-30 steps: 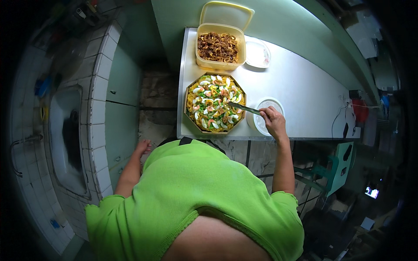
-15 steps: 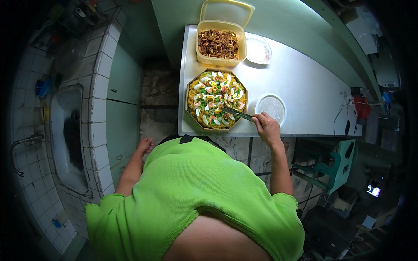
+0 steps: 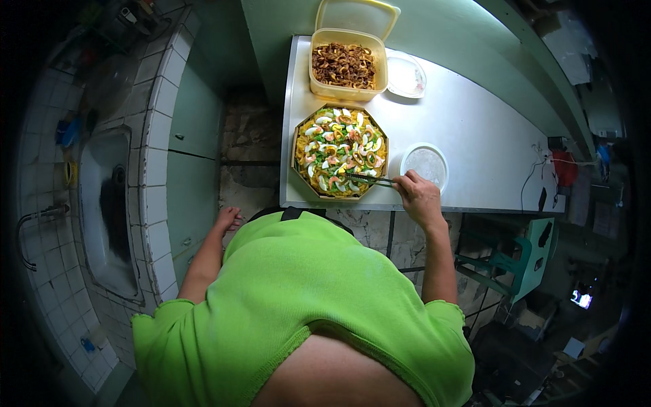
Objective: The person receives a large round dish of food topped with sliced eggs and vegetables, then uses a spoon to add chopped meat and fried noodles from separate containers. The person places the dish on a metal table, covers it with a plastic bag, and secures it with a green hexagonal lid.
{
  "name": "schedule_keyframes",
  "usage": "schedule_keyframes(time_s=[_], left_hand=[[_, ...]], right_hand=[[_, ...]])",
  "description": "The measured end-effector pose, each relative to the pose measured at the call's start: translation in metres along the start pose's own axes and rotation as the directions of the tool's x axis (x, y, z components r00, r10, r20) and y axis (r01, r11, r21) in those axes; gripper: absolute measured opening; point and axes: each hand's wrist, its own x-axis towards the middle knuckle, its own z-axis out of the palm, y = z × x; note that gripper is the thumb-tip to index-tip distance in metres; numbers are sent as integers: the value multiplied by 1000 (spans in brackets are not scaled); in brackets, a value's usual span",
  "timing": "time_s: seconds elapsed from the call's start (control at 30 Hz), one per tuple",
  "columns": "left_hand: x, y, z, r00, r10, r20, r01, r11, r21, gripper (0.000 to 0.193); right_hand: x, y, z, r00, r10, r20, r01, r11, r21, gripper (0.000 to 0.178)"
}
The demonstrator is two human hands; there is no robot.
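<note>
I view a smooth, pale table [image 3: 481, 136] with a metal edge, set against a green wall [image 3: 441, 41]; a sink [image 3: 137, 230] in a tiled counter [image 3: 154, 193] occupies the left side, and a green stool [image 3: 532, 261] stands on the right. A small lit panel [image 3: 581, 298] at far right is too small for me to read, as are the markings on the flat white lid [image 3: 407, 76]. I count one of each: octagonal tray [image 3: 337, 197], rectangular yellow container [image 3: 344, 93] of brown food, upright yellowish lid [image 3: 363, 17] behind it, flat white lid beside it and round white tub [image 3: 445, 168]. The tray sits at the table's near left corner, filled with noodles [image 3: 303, 146], overlapping egg pieces and greens. My right hand [image 3: 418, 199] grips one pair of dark tongs [image 3: 374, 179], tips at the food; my left hand [image 3: 228, 218] hangs beside the torso, fingers curled, and I cannot tell whether it is fully closed
</note>
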Motion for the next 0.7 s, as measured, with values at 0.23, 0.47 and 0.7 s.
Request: schedule_keyframes(time_s=[0.23,0.47,0.7], left_hand=[[-6,0,-1,1000,4,4,-4,1000,-5,33],[-7,-9,-4,1000,-8,-1,8,999,-34,32],[-7,6,-4,1000,5,-22,-6,999,-47,32]], right_hand=[[2,-2,1,1000,13,-10,-13,1000,-27,10],[21,-4,6,993,-85,-80,76,992,-102,9],[29,-3,7,997,-34,-67,27,995,-92,10]])
